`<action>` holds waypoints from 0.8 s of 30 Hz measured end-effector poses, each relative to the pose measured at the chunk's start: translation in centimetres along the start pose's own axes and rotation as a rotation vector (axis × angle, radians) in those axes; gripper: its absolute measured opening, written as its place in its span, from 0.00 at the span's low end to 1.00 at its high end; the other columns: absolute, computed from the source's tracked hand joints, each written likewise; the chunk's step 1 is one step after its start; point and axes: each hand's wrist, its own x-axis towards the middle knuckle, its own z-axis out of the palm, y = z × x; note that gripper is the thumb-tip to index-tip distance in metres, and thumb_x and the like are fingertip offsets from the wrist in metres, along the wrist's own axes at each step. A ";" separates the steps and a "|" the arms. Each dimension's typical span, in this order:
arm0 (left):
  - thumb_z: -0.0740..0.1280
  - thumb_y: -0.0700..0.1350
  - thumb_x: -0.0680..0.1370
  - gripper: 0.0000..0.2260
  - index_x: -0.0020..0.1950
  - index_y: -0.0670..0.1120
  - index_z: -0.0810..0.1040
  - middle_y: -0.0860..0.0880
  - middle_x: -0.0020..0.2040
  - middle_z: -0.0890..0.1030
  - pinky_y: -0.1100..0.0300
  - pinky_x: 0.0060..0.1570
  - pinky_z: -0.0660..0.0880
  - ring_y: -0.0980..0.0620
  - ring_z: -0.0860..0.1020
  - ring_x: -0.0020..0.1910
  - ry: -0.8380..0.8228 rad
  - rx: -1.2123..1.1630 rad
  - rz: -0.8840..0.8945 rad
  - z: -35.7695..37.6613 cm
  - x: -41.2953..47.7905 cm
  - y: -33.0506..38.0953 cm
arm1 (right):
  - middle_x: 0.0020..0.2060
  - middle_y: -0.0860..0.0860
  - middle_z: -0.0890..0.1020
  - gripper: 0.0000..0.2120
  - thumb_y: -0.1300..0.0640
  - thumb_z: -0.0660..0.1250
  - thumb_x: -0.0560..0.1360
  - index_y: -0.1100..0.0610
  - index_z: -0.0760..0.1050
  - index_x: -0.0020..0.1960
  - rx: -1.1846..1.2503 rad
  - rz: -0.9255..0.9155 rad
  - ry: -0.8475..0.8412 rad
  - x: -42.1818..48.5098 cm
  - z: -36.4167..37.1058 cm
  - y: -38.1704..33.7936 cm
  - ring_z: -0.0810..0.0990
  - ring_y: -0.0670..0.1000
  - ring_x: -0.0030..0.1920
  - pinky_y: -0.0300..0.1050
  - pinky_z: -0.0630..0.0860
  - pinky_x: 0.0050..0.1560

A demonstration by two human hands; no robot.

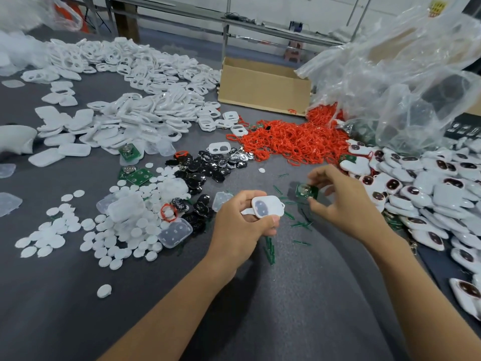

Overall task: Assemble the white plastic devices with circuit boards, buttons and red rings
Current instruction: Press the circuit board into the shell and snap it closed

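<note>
Shell (268, 208) clasped in left grip (239, 225); board (307, 192) pinched in right grip (346, 204); box (263, 92) contents hidden.

A matt grey cloth counter (286, 295) lies under the hands, with glossy white plastic shells (145, 110) beyond the left and crinkled clear plastic bags (406, 82) beyond the right.

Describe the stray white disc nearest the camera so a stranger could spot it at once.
Start at the scatter of white discs on the left of the grey table. Nearer the camera, a single disc lies alone on bare cloth, touching none of the others.
</note>
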 end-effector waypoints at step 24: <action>0.72 0.29 0.71 0.18 0.59 0.40 0.77 0.39 0.52 0.81 0.59 0.39 0.82 0.48 0.84 0.38 0.050 -0.085 -0.028 0.1 -0.3 0.8 | 0.27 0.59 0.80 0.11 0.62 0.60 0.80 0.68 0.76 0.44 0.623 0.485 -0.155 -2.2 1.4 -2.3 0.78 0.57 0.27 0.40 0.70 0.24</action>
